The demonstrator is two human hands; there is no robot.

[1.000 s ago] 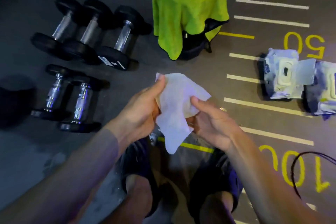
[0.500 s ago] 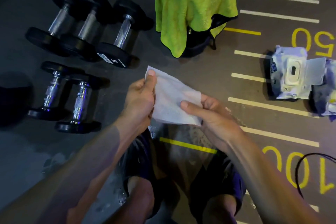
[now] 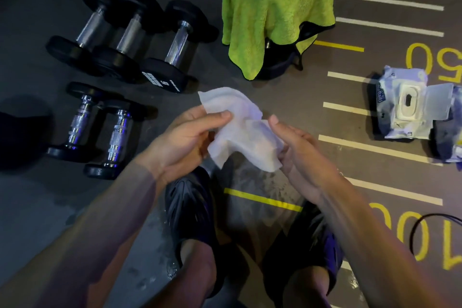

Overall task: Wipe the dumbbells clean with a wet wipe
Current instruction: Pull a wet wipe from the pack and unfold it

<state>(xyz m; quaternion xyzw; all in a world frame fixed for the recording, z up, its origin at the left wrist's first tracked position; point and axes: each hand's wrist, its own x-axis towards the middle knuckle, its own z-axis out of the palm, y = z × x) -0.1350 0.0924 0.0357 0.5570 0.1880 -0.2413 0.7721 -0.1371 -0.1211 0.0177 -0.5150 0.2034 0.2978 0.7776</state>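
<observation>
A crumpled white wet wipe (image 3: 241, 130) is held above the dark gym floor (image 3: 37, 202), between both hands. The left hand (image 3: 186, 141) pinches its left edge with thumb and fingers; the right hand (image 3: 303, 155) grips its right side, thumb on top. Left of the wipe, five black dumbbells with chrome handles lie on the floor: three larger ones (image 3: 130, 35) farther off, two smaller ones (image 3: 97, 130) nearer. Beyond the wipe hangs a lime-green towel (image 3: 277, 7). Right of it lies an open white wipe packet (image 3: 407, 110).
</observation>
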